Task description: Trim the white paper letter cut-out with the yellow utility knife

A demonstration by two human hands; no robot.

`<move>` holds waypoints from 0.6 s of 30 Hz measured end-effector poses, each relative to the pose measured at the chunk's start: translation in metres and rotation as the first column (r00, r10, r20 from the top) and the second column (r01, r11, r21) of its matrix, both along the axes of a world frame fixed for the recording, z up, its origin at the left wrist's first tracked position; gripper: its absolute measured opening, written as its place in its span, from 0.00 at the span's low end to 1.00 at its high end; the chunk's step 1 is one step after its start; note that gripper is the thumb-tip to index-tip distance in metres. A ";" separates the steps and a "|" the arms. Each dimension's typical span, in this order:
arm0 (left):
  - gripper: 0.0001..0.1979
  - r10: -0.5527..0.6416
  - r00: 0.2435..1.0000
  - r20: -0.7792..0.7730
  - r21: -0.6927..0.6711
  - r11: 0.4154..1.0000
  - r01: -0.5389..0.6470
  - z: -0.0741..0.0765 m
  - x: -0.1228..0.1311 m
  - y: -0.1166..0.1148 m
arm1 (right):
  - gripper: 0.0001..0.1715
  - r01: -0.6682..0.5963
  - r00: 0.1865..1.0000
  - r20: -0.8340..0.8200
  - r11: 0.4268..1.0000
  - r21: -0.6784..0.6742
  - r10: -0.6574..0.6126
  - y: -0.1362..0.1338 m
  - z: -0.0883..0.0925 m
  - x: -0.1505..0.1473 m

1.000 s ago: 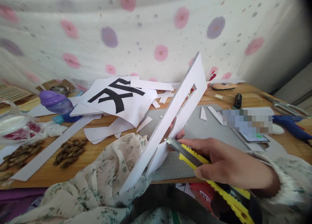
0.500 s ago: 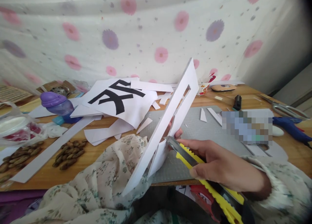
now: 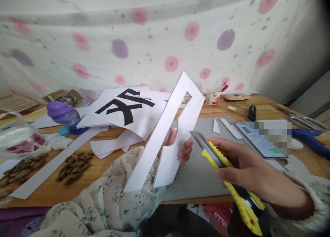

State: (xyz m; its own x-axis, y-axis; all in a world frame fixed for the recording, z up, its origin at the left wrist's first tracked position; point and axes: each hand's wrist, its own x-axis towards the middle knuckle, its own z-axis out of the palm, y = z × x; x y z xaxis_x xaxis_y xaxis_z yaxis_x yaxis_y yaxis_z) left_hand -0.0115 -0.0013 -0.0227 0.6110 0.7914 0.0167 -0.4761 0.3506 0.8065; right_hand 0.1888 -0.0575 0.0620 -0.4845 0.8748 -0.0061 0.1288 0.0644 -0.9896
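Observation:
A white foam board cutout (image 3: 157, 140), shaped like a slanted letter stroke with a long slot, stands tilted above the table's front edge. My left hand (image 3: 185, 150) is shut on it from behind; fingertips curl round its right edge and part of the hand shows through the slot. My right hand (image 3: 242, 165) grips a yellow and black utility knife (image 3: 232, 185). Its metal blade points up and left, a short gap away from the cutout's right edge. Below both lies a grey cutting mat (image 3: 201, 175), with a small white triangular scrap (image 3: 216, 126) on it.
Right of the mat are a phone (image 3: 260, 140), a blue glue gun (image 3: 309, 140) and scissors (image 3: 304, 116). At left, a purple-lidded bottle (image 3: 63, 115), peanuts (image 3: 74, 166) and a plastic tub (image 3: 20, 137) stand near white strips. Sheets with black lettering (image 3: 126, 108) lie behind.
The cutout has turned to show more of its flat face and its top has shifted left. My right hand has drawn the knife right, away from the cutout's edge.

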 end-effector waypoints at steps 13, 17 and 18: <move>0.37 -0.088 0.991 0.103 -0.143 0.985 0.102 0.005 -0.004 0.010 | 0.21 0.399 0.917 -0.029 0.917 0.000 -0.399 0.012 -0.039 -0.024; 0.35 -0.011 0.998 0.061 -0.063 0.998 0.015 0.010 -0.002 0.008 | 0.19 0.226 0.947 0.121 0.885 0.407 -0.297 0.013 -0.041 -0.017; 0.33 0.021 0.998 0.052 -0.031 0.999 -0.019 0.013 -0.002 0.006 | 0.19 0.149 0.934 0.205 0.838 0.525 -0.294 0.012 -0.040 -0.014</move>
